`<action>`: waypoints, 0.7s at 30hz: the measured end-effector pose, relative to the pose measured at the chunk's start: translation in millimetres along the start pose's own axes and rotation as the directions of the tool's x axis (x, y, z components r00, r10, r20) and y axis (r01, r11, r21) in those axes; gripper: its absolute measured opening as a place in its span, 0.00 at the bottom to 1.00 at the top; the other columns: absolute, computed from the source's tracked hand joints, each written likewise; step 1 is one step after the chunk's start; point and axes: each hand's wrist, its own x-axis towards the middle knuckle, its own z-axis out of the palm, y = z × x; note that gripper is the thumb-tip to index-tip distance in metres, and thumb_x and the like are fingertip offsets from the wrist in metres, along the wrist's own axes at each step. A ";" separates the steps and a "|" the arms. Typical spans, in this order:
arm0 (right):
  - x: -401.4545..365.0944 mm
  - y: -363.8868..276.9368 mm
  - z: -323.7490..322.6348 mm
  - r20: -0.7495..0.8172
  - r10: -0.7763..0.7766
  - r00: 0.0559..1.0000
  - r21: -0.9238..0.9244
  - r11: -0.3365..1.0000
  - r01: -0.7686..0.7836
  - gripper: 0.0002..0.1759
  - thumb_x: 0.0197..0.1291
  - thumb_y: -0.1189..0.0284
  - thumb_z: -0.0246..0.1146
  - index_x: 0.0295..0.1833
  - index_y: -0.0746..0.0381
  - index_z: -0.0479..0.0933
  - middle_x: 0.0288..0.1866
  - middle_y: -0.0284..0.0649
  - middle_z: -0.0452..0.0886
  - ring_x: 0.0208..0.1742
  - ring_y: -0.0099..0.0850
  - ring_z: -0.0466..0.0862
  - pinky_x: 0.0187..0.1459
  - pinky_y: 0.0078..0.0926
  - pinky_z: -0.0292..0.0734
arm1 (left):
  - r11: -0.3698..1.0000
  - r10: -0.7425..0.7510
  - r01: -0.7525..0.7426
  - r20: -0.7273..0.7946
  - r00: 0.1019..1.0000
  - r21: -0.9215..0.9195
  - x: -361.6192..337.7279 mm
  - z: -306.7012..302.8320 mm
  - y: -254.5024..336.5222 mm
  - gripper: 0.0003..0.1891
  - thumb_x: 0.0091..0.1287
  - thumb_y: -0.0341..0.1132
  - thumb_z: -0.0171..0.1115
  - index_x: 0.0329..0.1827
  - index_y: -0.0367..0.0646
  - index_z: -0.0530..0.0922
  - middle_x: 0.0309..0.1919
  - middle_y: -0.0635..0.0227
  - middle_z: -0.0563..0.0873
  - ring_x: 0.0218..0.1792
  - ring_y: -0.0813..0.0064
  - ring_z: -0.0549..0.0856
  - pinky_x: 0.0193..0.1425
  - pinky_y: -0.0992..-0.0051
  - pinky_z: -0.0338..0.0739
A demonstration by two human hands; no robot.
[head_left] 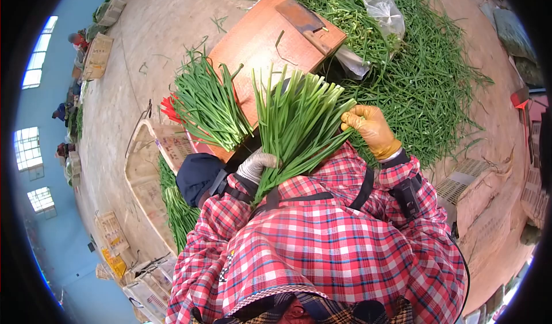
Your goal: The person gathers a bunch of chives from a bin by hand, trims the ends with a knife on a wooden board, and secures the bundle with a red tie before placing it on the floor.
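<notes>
A loose fan of garlic chives [299, 119] lies across my lap, its pale cut ends pointing away from me. My left hand [257, 166], in a pale knitted glove, is closed round the leafy lower part of this bunch. At the bunch's right edge, my right hand [372, 131] in a yellow rubber glove has its fingers curled and pinched on the outer stems. A second bunch of chives [210, 105] rests on the left side of the wooden board [253, 48], with red strips [171, 107] beside it. A broad flat blade [300, 18] lies on the board's far end.
A large heap of chives [425, 76] spreads over the floor at right, partly on a clear plastic sheet [382, 10]. A crate [144, 168] with more chives stands at left. Another crate [468, 180] sits at right. People [60, 112] work along the far left wall.
</notes>
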 end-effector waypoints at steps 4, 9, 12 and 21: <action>-5.6 -3.5 -3.0 0.022 0.012 1.000 0.013 1.000 -0.013 0.08 0.61 0.73 0.64 0.36 0.68 0.80 0.31 0.36 0.82 0.33 0.22 0.79 0.39 0.20 0.73 | 0.997 -0.026 0.028 0.032 0.999 -0.068 3.2 -2.4 -2.0 0.34 0.44 0.25 0.68 0.61 0.35 0.74 0.51 0.59 0.84 0.50 0.65 0.83 0.59 0.65 0.76; -5.9 4.4 -9.0 -0.001 -0.012 1.000 -0.014 1.000 0.011 0.06 0.59 0.75 0.63 0.36 0.68 0.80 0.29 0.34 0.81 0.34 0.23 0.79 0.40 0.20 0.73 | 0.995 -0.021 0.024 0.030 0.999 -0.102 1.5 10.7 0.6 0.34 0.45 0.24 0.68 0.62 0.35 0.73 0.52 0.56 0.83 0.53 0.61 0.83 0.62 0.62 0.75; -9.0 1.3 -7.3 0.017 -0.001 1.000 0.036 0.999 0.000 0.07 0.60 0.74 0.65 0.38 0.69 0.80 0.32 0.36 0.82 0.33 0.23 0.79 0.40 0.20 0.74 | 0.992 -0.019 0.022 0.025 1.000 -0.124 5.1 0.6 -5.2 0.33 0.45 0.24 0.68 0.60 0.35 0.74 0.51 0.54 0.84 0.52 0.59 0.83 0.61 0.60 0.76; -8.7 2.1 -4.5 0.129 0.008 0.992 0.106 0.994 -0.021 0.09 0.63 0.72 0.64 0.43 0.68 0.80 0.33 0.35 0.82 0.35 0.21 0.79 0.43 0.19 0.74 | 0.982 -0.022 0.024 0.014 1.000 -0.190 3.3 -5.2 -6.2 0.26 0.47 0.23 0.65 0.55 0.31 0.77 0.46 0.50 0.85 0.46 0.57 0.86 0.58 0.58 0.79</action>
